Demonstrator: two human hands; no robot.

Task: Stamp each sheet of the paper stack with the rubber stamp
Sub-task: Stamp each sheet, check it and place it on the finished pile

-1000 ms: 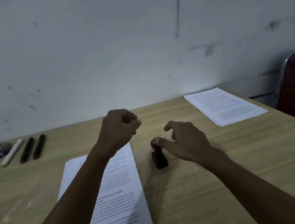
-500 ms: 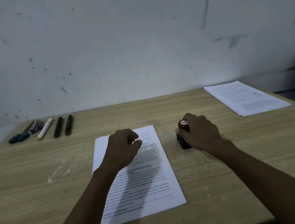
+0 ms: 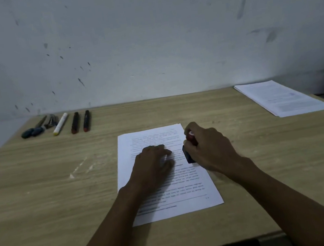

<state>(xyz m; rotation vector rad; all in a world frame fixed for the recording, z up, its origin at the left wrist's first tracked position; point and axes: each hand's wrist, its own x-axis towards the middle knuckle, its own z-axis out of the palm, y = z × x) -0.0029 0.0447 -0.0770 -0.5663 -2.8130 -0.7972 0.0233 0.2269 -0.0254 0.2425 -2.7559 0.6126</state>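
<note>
Stamp [image 3: 189, 149] now over stack [image 3: 164, 176]; two hands.

Most of the wooden table [image 3: 43, 202] is open surface, so there's lots of room to slide a hand around on the left and along the near edge. The paper stack [image 3: 188, 198] sits dead centre with the left hand [image 3: 152, 166] flat on it, and the right hand [image 3: 208, 149] is wrapped around the rubber stamp [image 3: 190, 150] at the stack's right edge, so that middle patch is crowded. Back left by the wall [image 3: 145, 41] there's a row of clutter: pliers [image 3: 39, 127], a white marker [image 3: 60, 123] and two dark markers [image 3: 80, 121]. Far right corner is taken by a second pile of sheets [image 3: 282, 97]. Between that pile and the right hand it's bare wood.
</note>
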